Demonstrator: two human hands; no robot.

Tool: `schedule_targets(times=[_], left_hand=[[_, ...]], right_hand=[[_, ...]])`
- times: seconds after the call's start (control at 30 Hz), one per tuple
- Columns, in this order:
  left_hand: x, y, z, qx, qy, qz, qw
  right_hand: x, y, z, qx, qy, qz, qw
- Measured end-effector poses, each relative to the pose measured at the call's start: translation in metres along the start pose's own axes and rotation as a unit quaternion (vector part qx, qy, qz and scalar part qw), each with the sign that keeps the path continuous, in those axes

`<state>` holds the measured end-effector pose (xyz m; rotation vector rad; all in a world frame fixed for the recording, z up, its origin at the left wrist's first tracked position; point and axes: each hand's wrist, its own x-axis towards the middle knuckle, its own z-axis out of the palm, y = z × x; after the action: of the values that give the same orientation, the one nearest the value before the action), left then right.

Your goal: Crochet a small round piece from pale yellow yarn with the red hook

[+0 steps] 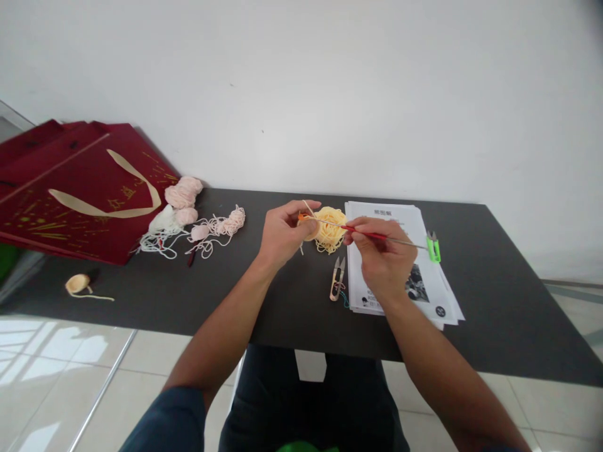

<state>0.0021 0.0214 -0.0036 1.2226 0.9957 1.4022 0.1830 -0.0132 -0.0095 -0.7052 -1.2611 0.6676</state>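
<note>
My left hand (286, 232) pinches a small cream crochet piece (309, 231) with a bit of orange at its upper edge. A strand of yarn runs over the left forefinger. In my right hand (387, 254) is a crochet hook (372, 235) with a red grip, held like a pen. Its metal tip points left and reaches the crochet piece at the left fingertips. Just behind the hands lies a ball of yellow yarn (331, 230), partly covered by the piece. Thread snips (337, 280) rest on the table below the yarn.
Printed sheets (381, 301) lie under my right hand, with green-handled snips (433, 248) at their right edge. Pink yarn (183, 191), white yarn (162, 226) and dark red paper bags (89, 188) stand left on the dark table (301, 326). A small cream crocheted cup (76, 284) sits near the front-left edge.
</note>
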Motion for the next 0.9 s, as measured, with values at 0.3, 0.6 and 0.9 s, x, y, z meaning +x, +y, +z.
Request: schedule_targets(times=[0.3, 0.6, 0.9], left_hand=[[-0.007, 0.001, 0.008, 0.037, 0.102, 0.022, 0.994], [-0.013, 0.001, 0.012, 0.008, 0.123, 0.058, 0.991], [-0.014, 0.002, 0.020, -0.086, 0.117, 0.021, 0.989]], right_hand=[[-0.009, 0.005, 0.002, -0.141, -0.080, -0.211, 0.964], [-0.018, 0.006, 0.014, -0.029, -0.011, 0.019, 0.999], [-0.009, 0.003, 0.023, 0.188, 0.048, 0.227, 0.954]])
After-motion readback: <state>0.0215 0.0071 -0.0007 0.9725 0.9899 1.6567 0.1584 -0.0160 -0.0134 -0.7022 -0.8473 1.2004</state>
